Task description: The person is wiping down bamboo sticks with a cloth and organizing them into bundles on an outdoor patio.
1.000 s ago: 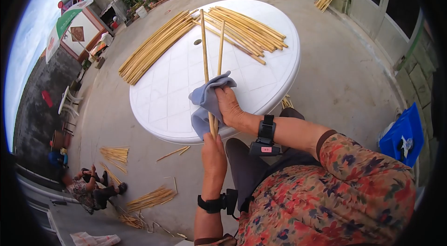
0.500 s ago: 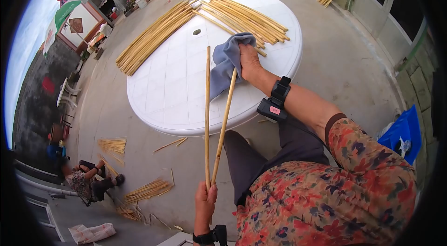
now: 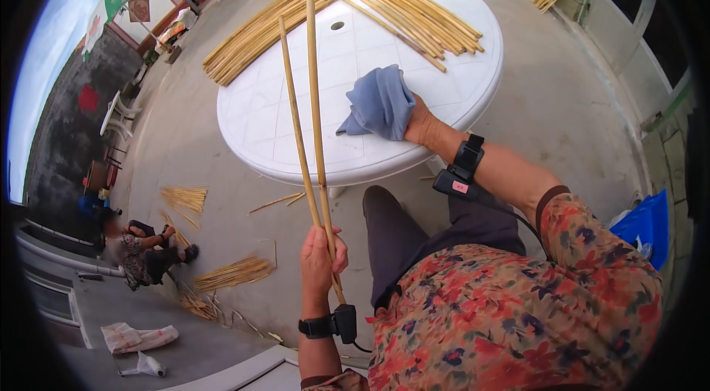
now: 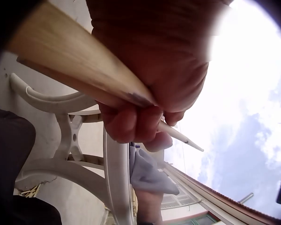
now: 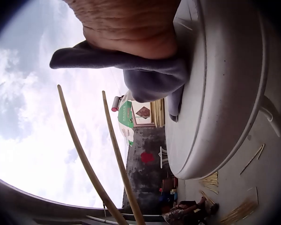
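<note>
My left hand (image 3: 322, 258) grips two long pale sticks (image 3: 314, 95) near their lower ends; they rise and spread slightly apart, in front of the white round table (image 3: 274, 147). In the left wrist view the fingers of the left hand (image 4: 145, 84) curl round the sticks (image 4: 84, 56). My right hand (image 3: 423, 125) holds a bunched blue-grey cloth (image 3: 381, 102) at the near right part of the table, apart from the sticks. The cloth (image 5: 154, 77) hangs under the right hand (image 5: 131, 28) in the right wrist view, with the two sticks (image 5: 84, 159) standing away from it.
Two spread bundles of sticks, left (image 3: 266, 28) and right (image 3: 414, 14), lie at the table's far side. More sticks (image 3: 233, 272) lie on the ground. A seated person (image 3: 148, 250) is at the lower left; a blue container (image 3: 643, 228) stands at the right.
The cloth has come off the sticks and moved down slightly with my right hand. My left hand first drew down, then rose, and the sticks now stand left of the cloth.
</note>
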Motion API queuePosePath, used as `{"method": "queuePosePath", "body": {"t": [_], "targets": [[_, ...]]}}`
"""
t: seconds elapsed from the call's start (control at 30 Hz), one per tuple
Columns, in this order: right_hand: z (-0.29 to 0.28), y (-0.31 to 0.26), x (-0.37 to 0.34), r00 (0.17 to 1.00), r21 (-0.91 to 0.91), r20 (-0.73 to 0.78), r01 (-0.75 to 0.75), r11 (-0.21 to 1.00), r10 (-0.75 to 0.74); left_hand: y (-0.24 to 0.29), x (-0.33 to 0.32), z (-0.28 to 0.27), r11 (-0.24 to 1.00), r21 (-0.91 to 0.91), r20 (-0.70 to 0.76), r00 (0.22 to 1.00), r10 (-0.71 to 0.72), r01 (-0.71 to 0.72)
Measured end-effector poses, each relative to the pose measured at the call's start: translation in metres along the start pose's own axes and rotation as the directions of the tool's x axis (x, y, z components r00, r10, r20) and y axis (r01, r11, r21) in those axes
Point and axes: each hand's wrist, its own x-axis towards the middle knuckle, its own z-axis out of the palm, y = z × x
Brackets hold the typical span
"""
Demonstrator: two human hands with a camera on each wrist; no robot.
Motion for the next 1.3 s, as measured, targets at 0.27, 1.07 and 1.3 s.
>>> {"method": "queuePosePath", "body": {"t": [0.27,1.07,1.3], "targets": [[0.023,0.029,-0.015,0.999,-0.159,0.032,-0.033,0.987,0.038,0.029,0.082,0.058,0.961,-0.252,0.346,0.938,-0.019,0.112],[-0.011,0.047,0.014,0.987,0.059,-0.050,0.158,0.986,-0.155,0.011,0.087,0.083,0.903,0.412,0.112,0.977,-0.181,0.120],[-0.002,0.043,0.032,0.936,0.035,-0.322,0.161,0.986,-0.142,-0.015,0.007,0.020,0.881,0.351,0.084,0.926,-0.367,0.317]]}}
